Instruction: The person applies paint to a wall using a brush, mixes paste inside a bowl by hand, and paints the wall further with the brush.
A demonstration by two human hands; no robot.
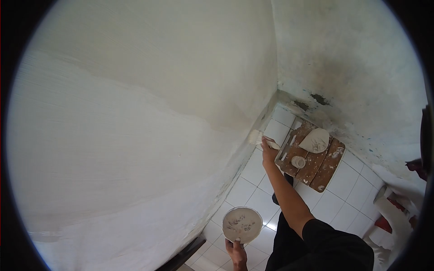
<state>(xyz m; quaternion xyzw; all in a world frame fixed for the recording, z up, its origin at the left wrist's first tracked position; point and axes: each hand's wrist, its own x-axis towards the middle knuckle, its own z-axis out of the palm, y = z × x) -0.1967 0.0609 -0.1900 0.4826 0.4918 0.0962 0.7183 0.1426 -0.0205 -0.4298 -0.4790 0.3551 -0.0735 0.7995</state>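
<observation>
Our right hand grips the pale tool near a corner of the stool; the bowl, clamped one-sidedly by our left hand, could tip.

The person's right hand grips a whitish tool with a wide head close to the large off-white wall; whether they touch, one cannot tell. The person's left hand holds a round pale bowl of greyish paste, the thumb at its rim. Over the white square floor tiles, a brown slatted wooden platform carries a pale teardrop-shaped object and a small round whitish container.
</observation>
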